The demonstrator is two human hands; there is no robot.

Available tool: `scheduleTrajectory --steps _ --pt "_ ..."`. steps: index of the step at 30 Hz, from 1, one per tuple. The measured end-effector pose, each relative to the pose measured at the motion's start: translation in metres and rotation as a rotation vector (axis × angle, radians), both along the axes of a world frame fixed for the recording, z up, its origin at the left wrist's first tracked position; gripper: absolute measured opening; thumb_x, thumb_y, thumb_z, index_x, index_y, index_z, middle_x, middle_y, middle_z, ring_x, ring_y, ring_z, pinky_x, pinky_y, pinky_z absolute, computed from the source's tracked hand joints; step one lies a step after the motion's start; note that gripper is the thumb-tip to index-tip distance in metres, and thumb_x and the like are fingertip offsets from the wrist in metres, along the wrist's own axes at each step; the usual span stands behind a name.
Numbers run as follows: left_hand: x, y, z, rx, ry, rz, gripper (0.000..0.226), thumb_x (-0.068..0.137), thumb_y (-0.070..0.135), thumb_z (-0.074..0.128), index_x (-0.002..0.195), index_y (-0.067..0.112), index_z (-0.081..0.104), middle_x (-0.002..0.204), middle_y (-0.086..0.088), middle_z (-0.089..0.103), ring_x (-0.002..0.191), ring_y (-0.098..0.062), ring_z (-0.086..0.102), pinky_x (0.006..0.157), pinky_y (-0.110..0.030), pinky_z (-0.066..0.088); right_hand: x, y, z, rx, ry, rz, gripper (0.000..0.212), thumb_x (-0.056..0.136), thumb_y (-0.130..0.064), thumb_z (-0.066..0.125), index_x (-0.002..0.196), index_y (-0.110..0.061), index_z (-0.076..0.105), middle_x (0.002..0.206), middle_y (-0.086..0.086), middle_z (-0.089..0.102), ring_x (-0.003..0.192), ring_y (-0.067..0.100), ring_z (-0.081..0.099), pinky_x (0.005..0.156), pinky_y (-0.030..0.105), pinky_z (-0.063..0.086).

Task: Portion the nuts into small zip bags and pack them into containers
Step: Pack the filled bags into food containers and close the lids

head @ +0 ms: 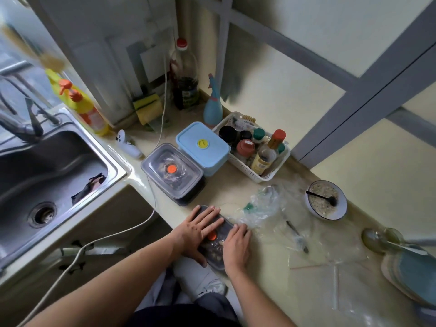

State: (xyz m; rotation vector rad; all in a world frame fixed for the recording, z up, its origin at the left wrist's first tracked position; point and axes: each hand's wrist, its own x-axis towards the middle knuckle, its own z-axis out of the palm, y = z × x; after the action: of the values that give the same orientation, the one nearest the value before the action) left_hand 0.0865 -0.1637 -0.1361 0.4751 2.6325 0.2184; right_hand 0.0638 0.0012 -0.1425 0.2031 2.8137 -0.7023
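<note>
Grey-lidded box [213, 241] sits at the counter's [271, 274] near edge, just before the sealed box [173, 173], and we press its lid with flat left hand [197, 232] and right hand [236, 246], likely sealing; next, firm even pressure.

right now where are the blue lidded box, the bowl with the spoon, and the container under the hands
blue lidded box [202, 144]: head view, on its lid
bowl [342, 208]: head view, on its right rim
container [215, 252]: head view, on lid between the hands
</note>
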Motion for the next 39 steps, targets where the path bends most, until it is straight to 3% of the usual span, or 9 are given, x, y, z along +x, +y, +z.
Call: scheduleTrajectory --steps 5,10,15,20,25,28,30,35,39 --pt "0.021 0.016 0.014 -0.027 -0.064 0.372 0.156 0.045 0.076 0.08 0.159 0.026 -0.012 0.161 -0.017 -0.029 0.149 -0.035 -0.026 0.123 -0.056 -0.005 0.011 0.001 0.005 -0.087 -0.046 -0.268 0.026 0.101 -0.032 0.043 0.112 -0.009 0.045 0.116 0.023 0.05 0.085 0.043 0.064 0.06 0.043 0.054" --pt "0.039 0.012 0.005 0.053 -0.004 0.396 0.152 0.021 0.084 0.071 0.15 0.012 0.035 0.154 -0.021 0.035 0.142 -0.038 0.027 0.102 -0.052 0.05 0.027 -0.002 0.001 -0.236 -0.192 -0.482 0.035 0.097 -0.023 0.054 0.119 0.003 0.045 0.127 0.033 0.056 0.112 0.047 0.058 0.086 0.047 0.051" --pt "0.026 0.013 0.014 0.147 -0.084 0.453 0.138 0.051 0.07 0.071 0.159 0.028 -0.004 0.163 -0.013 -0.015 0.151 -0.032 -0.002 0.121 -0.043 0.016 0.006 0.003 0.003 -0.273 -0.177 -0.673 0.043 0.094 -0.019 0.058 0.115 0.018 0.056 0.121 0.039 0.058 0.111 0.05 0.058 0.091 0.047 0.05" --pt "0.02 -0.006 0.039 0.439 0.303 0.633 0.072 0.077 0.054 0.06 0.137 0.019 0.04 0.139 -0.005 0.033 0.129 -0.029 0.04 0.103 -0.041 0.041 0.008 -0.014 0.01 -0.186 -0.155 -0.773 0.039 0.088 -0.013 0.063 0.117 0.012 0.057 0.125 0.036 0.055 0.118 0.05 0.053 0.095 0.051 0.047" --pt "-0.038 -0.089 0.058 0.466 0.613 0.913 0.05 0.075 0.014 0.063 0.122 0.007 0.046 0.126 -0.013 0.042 0.118 -0.033 0.041 0.1 -0.044 0.037 -0.004 -0.08 0.033 -0.19 0.313 -0.606 0.028 0.073 0.003 0.071 0.099 -0.009 0.066 0.112 0.017 0.059 0.103 0.041 0.055 0.088 0.045 0.048" --pt "-0.074 -0.151 0.059 0.462 0.442 1.093 0.048 0.085 0.014 0.064 0.127 0.0 0.046 0.125 -0.02 0.049 0.116 -0.037 0.047 0.101 -0.048 0.04 -0.028 -0.124 0.046 -0.505 0.112 -0.476 0.011 0.092 -0.011 0.067 0.102 -0.013 0.066 0.104 0.006 0.066 0.103 0.03 0.063 0.086 0.032 0.045" --pt "-0.094 -0.183 0.052 0.406 0.262 1.084 0.044 0.094 0.025 0.058 0.129 0.0 0.049 0.123 -0.022 0.055 0.113 -0.04 0.054 0.099 -0.049 0.045 -0.044 -0.148 0.051 -0.594 -0.104 -0.39 0.029 0.098 -0.034 0.063 0.119 -0.015 0.061 0.115 0.001 0.065 0.112 0.023 0.062 0.091 0.029 0.045" --pt "-0.116 -0.22 0.041 0.412 -0.119 0.936 0.041 0.103 0.043 0.041 0.107 0.007 0.06 0.109 -0.017 0.067 0.095 -0.031 0.059 0.082 -0.033 0.043 -0.068 -0.171 0.046 -0.473 -0.233 -0.431 0.069 0.093 -0.062 0.057 0.137 -0.009 0.05 0.131 0.012 0.06 0.122 0.031 0.056 0.104 0.042 0.047" --pt "-0.12 -0.223 0.036 0.512 -0.27 0.981 0.04 0.102 0.048 0.044 0.099 0.011 0.06 0.114 -0.019 0.067 0.106 -0.033 0.061 0.089 -0.034 0.044 -0.066 -0.173 0.044 -0.522 -0.338 -0.449 0.056 0.097 -0.055 0.055 0.133 -0.013 0.044 0.134 0.014 0.061 0.12 0.035 0.059 0.1 0.04 0.048"
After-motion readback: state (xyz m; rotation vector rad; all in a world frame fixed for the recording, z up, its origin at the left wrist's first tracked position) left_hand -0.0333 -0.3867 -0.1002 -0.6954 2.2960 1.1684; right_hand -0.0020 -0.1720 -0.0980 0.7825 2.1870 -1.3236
